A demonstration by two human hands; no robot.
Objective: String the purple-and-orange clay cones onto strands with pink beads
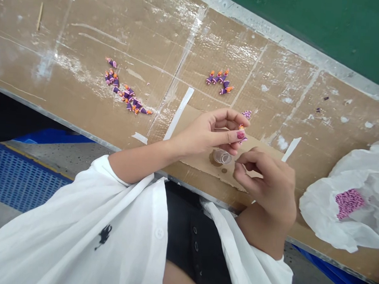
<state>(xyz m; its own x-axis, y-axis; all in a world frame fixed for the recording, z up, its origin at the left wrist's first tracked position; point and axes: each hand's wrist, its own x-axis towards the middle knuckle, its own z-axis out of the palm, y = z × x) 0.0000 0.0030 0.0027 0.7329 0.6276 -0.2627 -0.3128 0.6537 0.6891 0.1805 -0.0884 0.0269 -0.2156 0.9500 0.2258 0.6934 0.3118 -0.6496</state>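
Observation:
My left hand point(220, 133) pinches a small orange-and-purple figurine point(241, 128) between thumb and fingertips, above the cardboard sheet. Its thumbnail is painted dark pink. Close by on the right, my right hand point(267, 181) is closed with thumb and index finger together; anything in that pinch is too small or hidden to make out. Between and below the hands stands a small clear plastic cup point(223, 156) on the sheet, with a damp-looking brown stain around it. Just beyond my left fingertips lies a little heap of pink-purple bits point(247, 114).
Similar figurines lie in a long cluster point(128, 96) at left and a smaller group point(219, 78) farther back. White tape point(179, 111) edges the cardboard sheet point(194, 115). At right is a crumpled white bag point(320, 201) holding pink pieces point(349, 203). A thin stick point(40, 16) lies far left.

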